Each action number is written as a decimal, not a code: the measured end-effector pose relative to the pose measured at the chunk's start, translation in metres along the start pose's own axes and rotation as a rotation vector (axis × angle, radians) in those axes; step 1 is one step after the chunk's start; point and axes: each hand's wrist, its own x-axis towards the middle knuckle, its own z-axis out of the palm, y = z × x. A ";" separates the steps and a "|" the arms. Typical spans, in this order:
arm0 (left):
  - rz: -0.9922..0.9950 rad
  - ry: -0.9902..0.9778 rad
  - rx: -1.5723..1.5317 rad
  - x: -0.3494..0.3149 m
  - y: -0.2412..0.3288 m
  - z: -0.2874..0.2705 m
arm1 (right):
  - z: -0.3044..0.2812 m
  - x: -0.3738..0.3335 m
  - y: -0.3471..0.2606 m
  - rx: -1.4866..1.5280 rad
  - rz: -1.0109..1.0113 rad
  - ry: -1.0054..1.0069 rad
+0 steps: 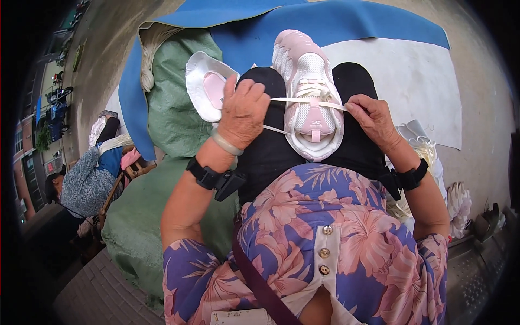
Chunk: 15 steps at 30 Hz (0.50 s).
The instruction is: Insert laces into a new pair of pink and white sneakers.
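Head view, left hand (245,112) curled tight on lace (291,99), right hand (375,118) pinching lace, shoe (313,115) between

White lettering (316,124) (small), on pink shoe tongue (314,112)

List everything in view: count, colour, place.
shoe: one, pink-white, on lap
lace: count unclear, cream, through shoe
curved piece: one, white-pink, left of shoe
sacking: count unclear, green, left
sheeting: count unclear, blue-white, ahead
strand bundle: one, cream, upper left
other shoes: several, white, right
other person: one, grey top, far left
shirt: one, purple floral, torso
trousers: one pair, black, legs
wrist straps: two, black, forearms
left hand: one, pinching lace
right hand: one, pinching lace
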 end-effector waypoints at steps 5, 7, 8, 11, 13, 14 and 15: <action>-0.136 -0.024 0.118 -0.056 -0.040 -0.022 | -0.001 -0.005 0.000 0.192 0.096 -0.048; -0.113 -0.017 0.081 -0.066 -0.030 -0.017 | 0.002 -0.004 0.004 0.217 0.130 -0.054; -0.094 -0.006 0.043 -0.068 -0.026 -0.016 | 0.003 -0.004 0.005 0.239 0.161 -0.062; -0.141 0.002 0.032 -0.074 -0.025 -0.014 | 0.000 -0.002 -0.001 0.311 0.191 -0.062; -0.137 0.005 0.018 -0.075 -0.022 -0.015 | -0.003 -0.003 -0.001 0.340 0.215 -0.065; -0.132 0.010 0.006 -0.075 -0.021 -0.015 | -0.004 -0.003 -0.001 0.369 0.238 -0.066; -0.134 0.010 0.007 -0.074 -0.021 -0.015 | -0.005 -0.005 0.001 0.369 0.237 -0.067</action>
